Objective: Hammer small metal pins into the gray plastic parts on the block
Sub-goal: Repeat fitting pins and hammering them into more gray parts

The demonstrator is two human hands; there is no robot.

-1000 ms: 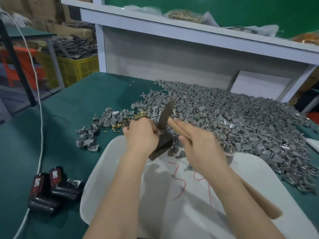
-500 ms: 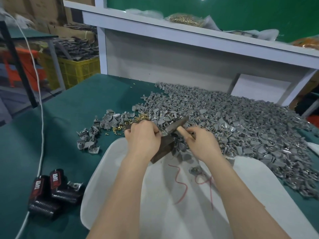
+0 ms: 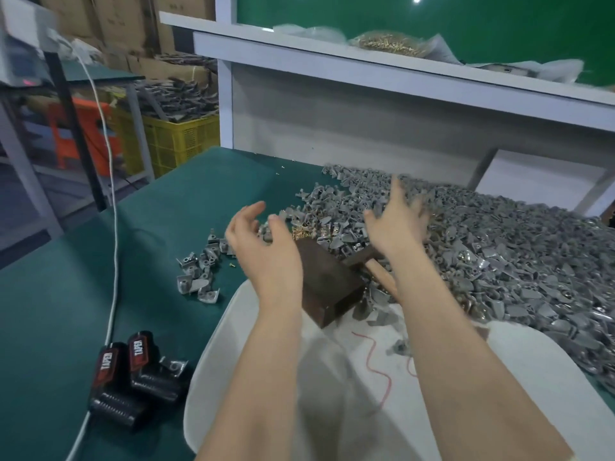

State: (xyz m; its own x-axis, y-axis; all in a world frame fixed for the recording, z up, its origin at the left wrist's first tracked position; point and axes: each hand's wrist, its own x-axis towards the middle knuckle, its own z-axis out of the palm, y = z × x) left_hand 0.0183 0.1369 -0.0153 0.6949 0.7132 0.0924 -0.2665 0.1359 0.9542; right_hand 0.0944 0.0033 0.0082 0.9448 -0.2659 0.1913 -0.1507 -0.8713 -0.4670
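Brown rectangular block (image 3: 327, 287) sits between both hands at mid-frame. The left hand (image 3: 263, 247) hovers over its upper-left corner, fingers loosely curved and apart, holding nothing. The right hand (image 3: 396, 224) is up and right of the block, fingers splayed and motion-blurred, holding nothing, over the near edge of the big heap of gray plastic parts (image 3: 492, 254).

The visible part of the block top looks bare. The corner under the left hand is hidden, so I cannot tell if a part sits there.

The wooden-handled hammer (image 3: 369, 264) lies ungripped with its head against the block's right side, the handle running under the right forearm. A few small brass pins (image 3: 301, 231) lie just above the block. One stray pin (image 3: 232, 265) is on the green table mat (image 3: 100, 261), beside a small cluster of gray parts (image 3: 199, 274).

The block rests on the far rim of the white plastic tray (image 3: 226, 344) and looks tilted.

Likely risks:
- The right forearm nudges the handle and the hammer slides into the tray.
- The tilted block rocks under a blow, bending or popping out the pin.
- The splayed right hand rakes the heap and spills parts onto the tray or block.
- Loose pins roll off across the mat.
- A pinching finger gets hit, since the pins are tiny.
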